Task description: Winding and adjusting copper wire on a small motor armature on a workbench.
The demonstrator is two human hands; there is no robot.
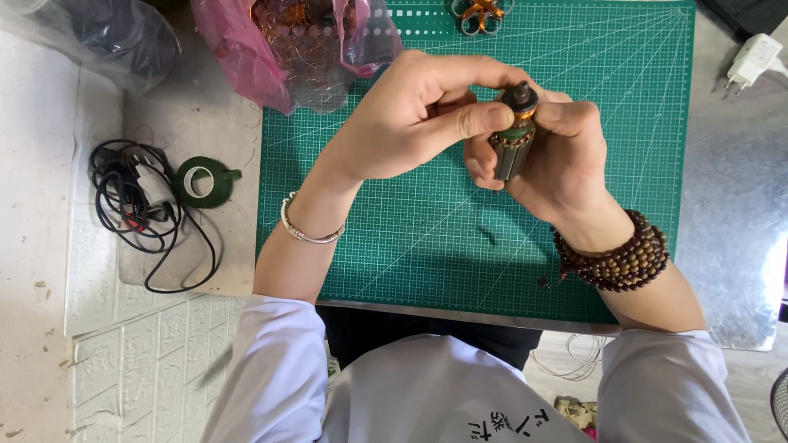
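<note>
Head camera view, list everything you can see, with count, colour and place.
Motor armature: one, copper and grey with dark end, held over the mat.
Cutting mat: one, green, centre of table.
Tape roll: one, green, left of mat.
Cable: one bundle, black, far left.
Pink bag: one, holding copper wire, top left of mat.
Clear bag: one, top left corner.
Scissors: one pair, orange handles, top edge.
Charger: one, white, top right.
Left hand: silver bangle, gripping armature.
Right hand: brown bead bracelet, gripping armature.
</note>
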